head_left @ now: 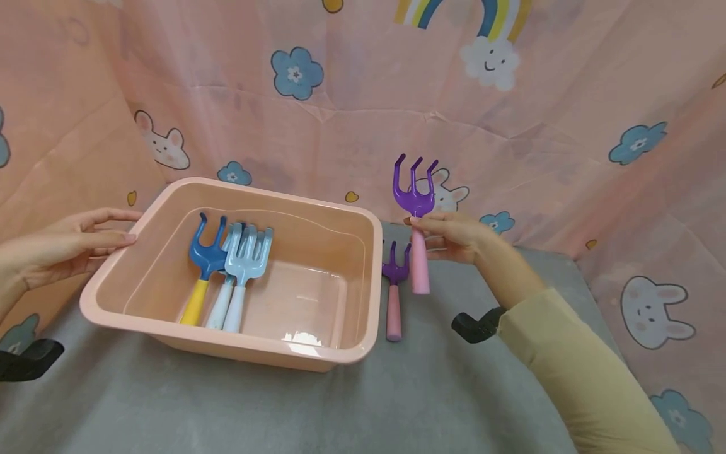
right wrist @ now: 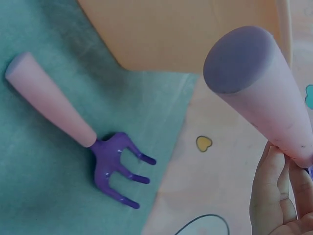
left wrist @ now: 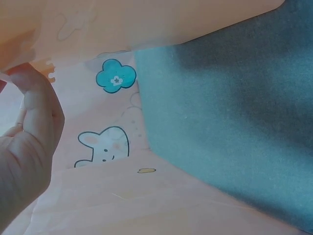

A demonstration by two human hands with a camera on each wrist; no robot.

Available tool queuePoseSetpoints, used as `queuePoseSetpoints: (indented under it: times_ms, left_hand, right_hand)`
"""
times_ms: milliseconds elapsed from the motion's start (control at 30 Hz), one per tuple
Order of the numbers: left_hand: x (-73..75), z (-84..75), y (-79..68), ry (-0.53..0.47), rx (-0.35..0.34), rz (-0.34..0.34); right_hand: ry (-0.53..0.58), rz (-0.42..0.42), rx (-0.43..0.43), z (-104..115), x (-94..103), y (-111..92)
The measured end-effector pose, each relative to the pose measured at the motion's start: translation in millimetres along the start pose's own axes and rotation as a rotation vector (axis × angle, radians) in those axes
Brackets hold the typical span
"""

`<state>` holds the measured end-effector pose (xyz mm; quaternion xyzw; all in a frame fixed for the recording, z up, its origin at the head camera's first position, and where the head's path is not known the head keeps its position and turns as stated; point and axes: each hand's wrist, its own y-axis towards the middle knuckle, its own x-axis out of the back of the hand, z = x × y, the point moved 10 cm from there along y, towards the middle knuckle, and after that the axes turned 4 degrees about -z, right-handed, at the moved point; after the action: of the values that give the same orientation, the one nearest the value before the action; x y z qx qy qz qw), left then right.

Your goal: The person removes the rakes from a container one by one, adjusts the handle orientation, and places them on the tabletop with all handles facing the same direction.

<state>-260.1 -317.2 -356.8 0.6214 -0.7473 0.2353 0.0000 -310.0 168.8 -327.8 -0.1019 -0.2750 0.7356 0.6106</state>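
My left hand holds the left rim of a peach plastic basin, thumb at the rim's edge. Inside the basin lie a blue hand rake with a yellow handle and light-blue hand forks, partly overlapping. Just right of the basin, my right hand pinches a purple hand rake with a pink handle, tines upward. Its handle end looms close in the right wrist view. A second purple rake with a pink handle lies on the grey cloth below.
Grey cloth covers the surface under the basin. A pink patterned curtain hangs behind and at both sides. Black curved pieces stick out by both wrists.
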Motion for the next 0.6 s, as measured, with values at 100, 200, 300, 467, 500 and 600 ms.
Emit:
queuePoseSetpoints:
  times_ms: [100, 200, 300, 467, 500, 600]
  left_hand:
    - [-0.1, -0.2, -0.6, 0.003, 0.002, -0.004]
    - [-1.7, 0.6, -1.5, 0.011, 0.002, 0.000]
    - [-2.2, 1.2, -2.0, 0.016, -0.003, 0.002]
    - [-1.0, 1.0, -0.8, 0.006, -0.011, 0.003]
    - [-0.7, 0.7, -0.6, 0.006, -0.013, 0.002]
    - [0.0, -0.1, 0.0, 0.012, -0.018, -0.001]
  right_hand:
    - [0.022, 0.010, -0.003, -6, 3.6, 1]
    - [0.037, 0.037, -0.006, -14, 4.9, 3]
    - [0.039, 0.054, -0.012, -22, 6.1, 5]
    - [0.046, 0.058, -0.047, -34, 8.8, 9]
    - [0.053, 0.054, -0.054, -36, 9.4, 9]
    - [0.060, 0.044, -0.060, -42, 11.9, 11]
